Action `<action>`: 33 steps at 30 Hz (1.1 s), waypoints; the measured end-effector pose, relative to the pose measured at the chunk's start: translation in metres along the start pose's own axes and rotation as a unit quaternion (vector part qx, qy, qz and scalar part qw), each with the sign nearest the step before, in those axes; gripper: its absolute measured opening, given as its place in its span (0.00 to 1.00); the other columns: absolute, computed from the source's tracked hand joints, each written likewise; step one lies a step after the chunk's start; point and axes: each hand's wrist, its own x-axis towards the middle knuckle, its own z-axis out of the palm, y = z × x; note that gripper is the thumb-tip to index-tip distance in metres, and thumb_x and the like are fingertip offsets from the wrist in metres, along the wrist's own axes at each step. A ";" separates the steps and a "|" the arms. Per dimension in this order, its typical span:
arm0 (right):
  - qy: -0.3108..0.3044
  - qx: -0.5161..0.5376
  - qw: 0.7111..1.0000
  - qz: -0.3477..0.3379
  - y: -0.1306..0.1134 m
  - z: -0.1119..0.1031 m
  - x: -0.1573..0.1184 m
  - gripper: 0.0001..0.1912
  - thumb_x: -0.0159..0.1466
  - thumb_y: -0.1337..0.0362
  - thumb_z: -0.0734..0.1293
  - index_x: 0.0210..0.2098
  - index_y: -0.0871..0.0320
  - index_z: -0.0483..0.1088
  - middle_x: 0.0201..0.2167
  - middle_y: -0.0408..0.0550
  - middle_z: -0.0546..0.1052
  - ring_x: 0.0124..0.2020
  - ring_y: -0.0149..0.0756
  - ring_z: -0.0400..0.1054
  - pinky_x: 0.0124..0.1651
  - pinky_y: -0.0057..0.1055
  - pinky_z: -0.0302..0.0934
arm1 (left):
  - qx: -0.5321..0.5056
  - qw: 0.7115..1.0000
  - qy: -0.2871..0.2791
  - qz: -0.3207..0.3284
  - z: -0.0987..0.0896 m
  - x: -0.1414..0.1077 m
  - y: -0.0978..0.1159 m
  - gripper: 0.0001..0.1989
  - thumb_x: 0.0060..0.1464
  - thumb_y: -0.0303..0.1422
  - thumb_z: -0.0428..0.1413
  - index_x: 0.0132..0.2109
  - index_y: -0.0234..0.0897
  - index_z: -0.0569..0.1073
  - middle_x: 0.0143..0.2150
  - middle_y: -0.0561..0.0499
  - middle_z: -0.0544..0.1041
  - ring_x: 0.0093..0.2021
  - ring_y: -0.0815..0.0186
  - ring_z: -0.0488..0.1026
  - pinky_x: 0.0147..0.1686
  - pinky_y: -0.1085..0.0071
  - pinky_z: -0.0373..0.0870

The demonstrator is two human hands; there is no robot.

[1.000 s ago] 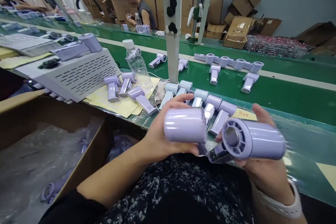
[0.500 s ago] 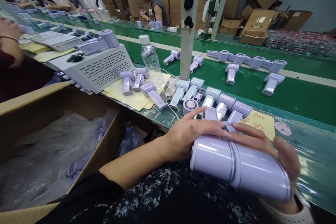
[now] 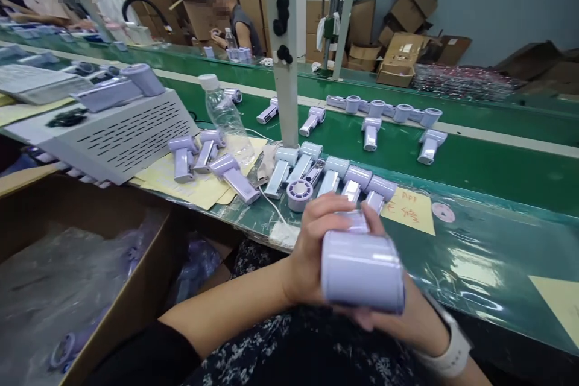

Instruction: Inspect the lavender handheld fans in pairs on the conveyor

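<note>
A glossy light-purple handheld fan is held just above my lap, its round barrel-shaped head facing me and partly blurred. My left hand is closed around its left side and handle, with fingers curled over the top. From the right, my right hand grips the same fan; the head hides most of its fingers. Whether a second fan lies behind this one, I cannot tell. Just beyond my hands, a row of purple and pale-blue fans lies on the bench, with one fan showing its round grille.
An open carton with plastic wrap is at lower left. A grey vented metal box, a plastic bottle and yellow paper occupy the bench. Beyond a metal post, the green conveyor carries fans. A co-worker sits opposite.
Two fan heads were side by side between my spread hands; now only one head shows. My hands have come closer together and curled around it. The view has swung right.
</note>
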 end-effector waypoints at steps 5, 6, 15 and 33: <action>0.187 -0.271 0.909 0.255 0.081 -0.109 -0.033 0.60 0.56 0.38 0.75 0.78 0.53 0.47 0.52 0.66 0.80 0.44 0.69 0.79 0.39 0.58 0.74 | 0.361 0.931 -0.042 -0.035 -0.039 0.027 -0.034 0.39 0.50 0.49 0.68 0.63 0.36 0.67 0.73 0.30 0.57 0.75 0.34 0.51 0.72 0.33 0.48; 0.187 -0.337 0.874 0.296 0.099 -0.136 -0.045 0.59 0.56 0.37 0.74 0.77 0.55 0.50 0.49 0.69 0.80 0.44 0.74 0.78 0.38 0.61 0.72 | 0.401 0.912 -0.027 -0.082 -0.048 0.029 -0.044 0.39 0.47 0.48 0.70 0.61 0.34 0.67 0.73 0.28 0.57 0.75 0.31 0.49 0.71 0.32 0.48; 0.226 -0.456 0.815 0.276 0.142 -0.189 0.010 0.25 0.67 0.54 0.65 0.59 0.58 0.74 0.65 0.74 0.65 0.73 0.77 0.48 0.66 0.73 0.46 | 0.286 0.939 0.041 -0.189 -0.071 0.026 -0.046 0.29 0.46 0.44 0.69 0.53 0.41 0.73 0.59 0.41 0.75 0.62 0.40 0.71 0.65 0.38 0.64; 0.225 -0.171 0.934 0.217 0.111 -0.126 0.092 0.14 0.74 0.57 0.62 0.53 0.52 0.73 0.42 0.50 0.78 0.38 0.41 0.74 0.44 0.41 0.69 | -0.485 0.764 0.181 -0.386 -0.047 0.023 -0.003 0.22 0.45 0.44 0.74 0.44 0.37 0.81 0.42 0.49 0.84 0.43 0.65 0.82 0.45 0.74 0.82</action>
